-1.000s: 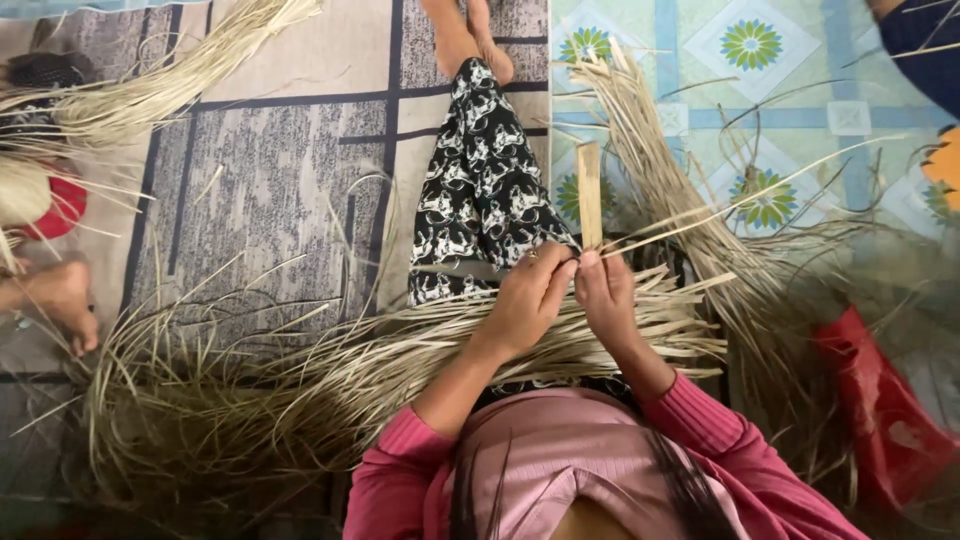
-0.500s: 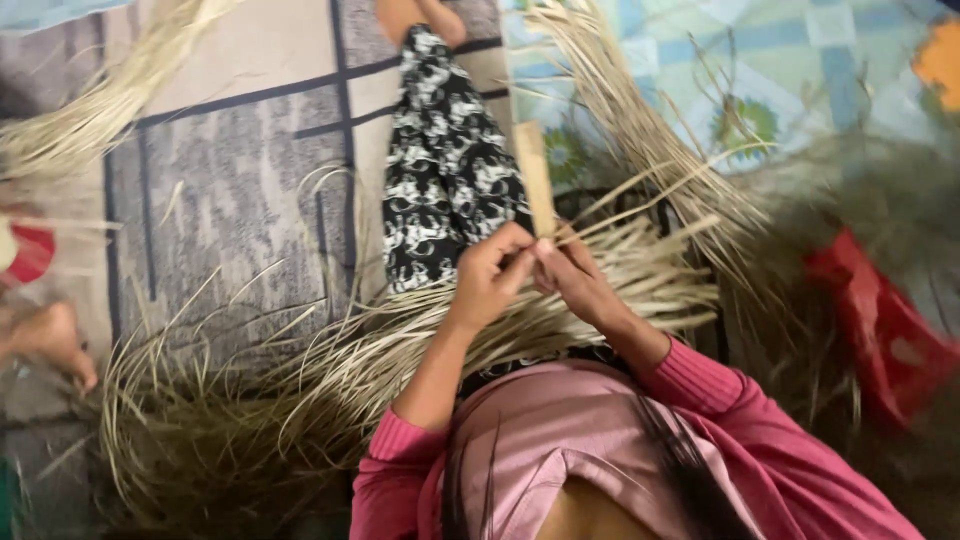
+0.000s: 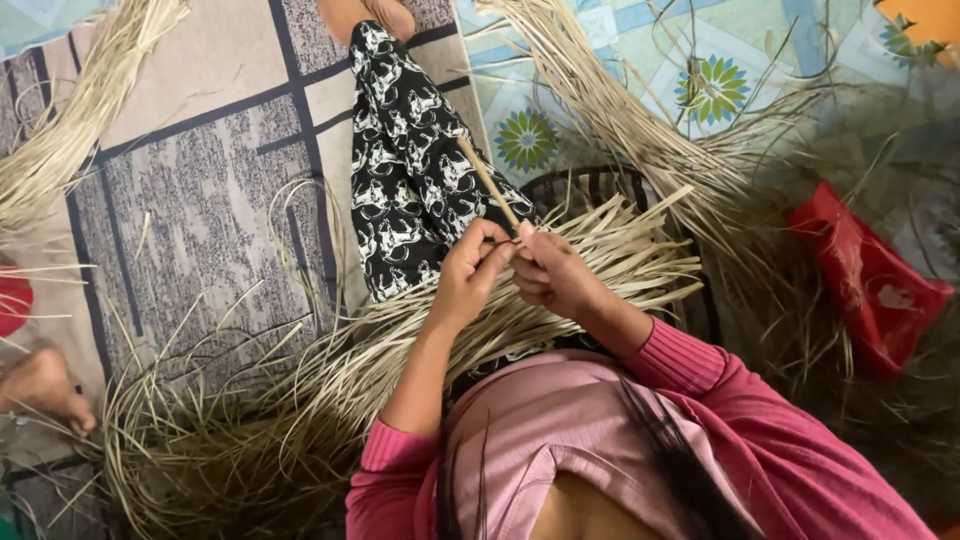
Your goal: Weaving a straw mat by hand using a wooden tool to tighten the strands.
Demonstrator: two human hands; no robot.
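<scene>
My left hand has its fingers curled in tight, the tips pinched on the near end of a thin straw-coloured strip that rises from the pinch and runs up and to the left, slanting across my patterned black-and-white trouser leg. My right hand sits just beside the left, the two nearly touching at the fingertips; its fingers are also folded close, thumb and forefinger meeting at the same spot on the strip, though I cannot tell how much of the strip passes under that hand. So the strip lies between the two sets of fingertips at its lower end and stands free above them. Directly below and around both hands lies a thick sheaf of dried leaf strips spread over my lap, its cut ends fanning out to the right and its long tails sweeping down to the left into a loose tangle on the floor. Another bundle of the same strips lies well apart at the upper left on the grey patterned mat. To the right, near the strips, I see a red bag. At the left edge a bare foot of another person rests on the mat.
</scene>
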